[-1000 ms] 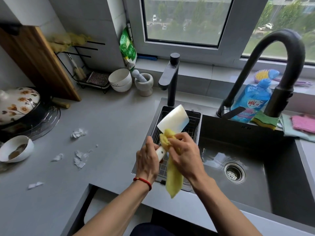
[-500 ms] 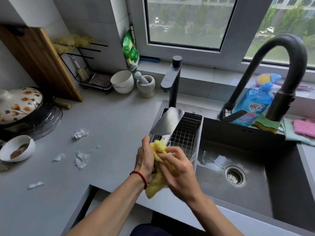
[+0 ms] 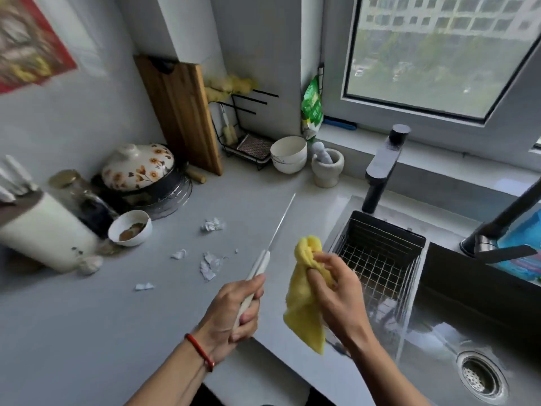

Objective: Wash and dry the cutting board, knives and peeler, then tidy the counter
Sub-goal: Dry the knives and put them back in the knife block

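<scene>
My left hand [image 3: 234, 312] grips the white handle of a cleaver [image 3: 279, 222], held over the grey counter with the blade seen edge-on and pointing away toward the back. My right hand [image 3: 336, 285] holds a bunched yellow cloth [image 3: 304, 297] just right of the knife, apart from the blade, above the counter's edge by the sink. The wooden cutting board [image 3: 181, 112] leans upright against the back wall. A white knife block [image 3: 44, 230] with white handles sticking out stands at the far left, blurred.
Scraps of garlic skin [image 3: 209, 265] lie on the counter [image 3: 87, 317]. A small bowl [image 3: 130, 228], a flowered pot [image 3: 140, 168], stacked white bowls [image 3: 288, 153] and a mortar [image 3: 326, 165] stand behind. A wire basket [image 3: 377, 259] sits in the dark sink [image 3: 468, 341].
The cloth has come off the cleaver. My left hand has swung the knife left over the counter, blade now edge-on. My view has turned left and up toward the knife block.
</scene>
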A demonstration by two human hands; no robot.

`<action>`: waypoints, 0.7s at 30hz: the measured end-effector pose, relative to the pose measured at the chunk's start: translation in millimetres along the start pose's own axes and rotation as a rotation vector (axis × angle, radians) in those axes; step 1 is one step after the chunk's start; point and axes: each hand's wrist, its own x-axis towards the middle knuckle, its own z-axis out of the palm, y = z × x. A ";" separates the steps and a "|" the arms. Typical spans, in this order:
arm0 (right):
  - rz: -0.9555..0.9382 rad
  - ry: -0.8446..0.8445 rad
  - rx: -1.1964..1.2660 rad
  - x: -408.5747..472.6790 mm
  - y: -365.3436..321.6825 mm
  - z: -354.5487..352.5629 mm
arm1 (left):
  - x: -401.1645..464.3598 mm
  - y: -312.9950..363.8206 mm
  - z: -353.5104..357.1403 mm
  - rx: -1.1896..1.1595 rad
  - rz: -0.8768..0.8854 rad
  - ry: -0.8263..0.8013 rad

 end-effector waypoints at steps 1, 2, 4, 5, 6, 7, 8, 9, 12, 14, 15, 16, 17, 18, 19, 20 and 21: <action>0.047 -0.035 0.083 3.0 -3.2 14.1 | -11.6 3.2 -15.9 -0.039 0.028 0.049; 0.062 -0.086 0.152 8.4 -9.9 34.9 | -24.7 8.7 -40.0 -0.084 0.073 0.116; 0.081 -0.170 0.216 11.1 -16.1 58.4 | -47.3 17.5 -70.1 -0.106 0.112 0.216; 0.076 -0.227 0.214 12.1 -20.6 75.4 | -61.7 24.1 -88.6 -0.088 0.133 0.270; 0.067 -0.267 0.201 13.5 -24.8 89.5 | -73.3 30.9 -107.0 -0.068 0.156 0.330; 0.063 -0.283 0.177 10.9 -26.8 92.9 | -80.2 35.2 -115.3 -0.064 0.163 0.369; 0.036 -0.349 0.162 12.3 -36.2 126.8 | -100.9 44.2 -147.7 -0.118 0.217 0.452; 0.038 -0.357 0.146 10.6 -38.7 134.2 | -107.5 50.6 -159.1 -0.153 0.242 0.496; 0.007 -0.431 0.096 5.5 -51.4 177.0 | -131.1 72.1 -207.0 -0.349 0.365 0.579; -0.010 -0.469 0.068 3.7 -57.3 204.7 | -143.8 86.5 -239.3 -0.449 0.431 0.609; -0.016 -0.484 0.055 3.9 -60.5 216.5 | -149.4 94.6 -254.9 -0.488 0.465 0.620; -0.015 -0.480 0.048 3.8 -61.0 219.0 | -151.8 102.5 -261.7 -0.510 0.490 0.619; -0.021 -0.495 0.037 5.2 -64.0 231.3 | -156.3 109.8 -277.3 -0.548 0.531 0.622; -0.026 -0.511 0.032 6.8 -62.7 238.8 | -158.3 118.3 -288.6 -0.577 0.559 0.611; -0.023 -0.503 0.023 7.4 -63.3 240.0 | -157.6 127.4 -294.6 -0.584 0.562 0.604; -0.020 -0.504 0.021 8.9 -62.1 245.9 | -157.6 136.8 -303.1 -0.579 0.556 0.599; -0.015 -0.501 0.011 9.4 -62.1 250.3 | -156.3 145.4 -309.7 -0.564 0.548 0.594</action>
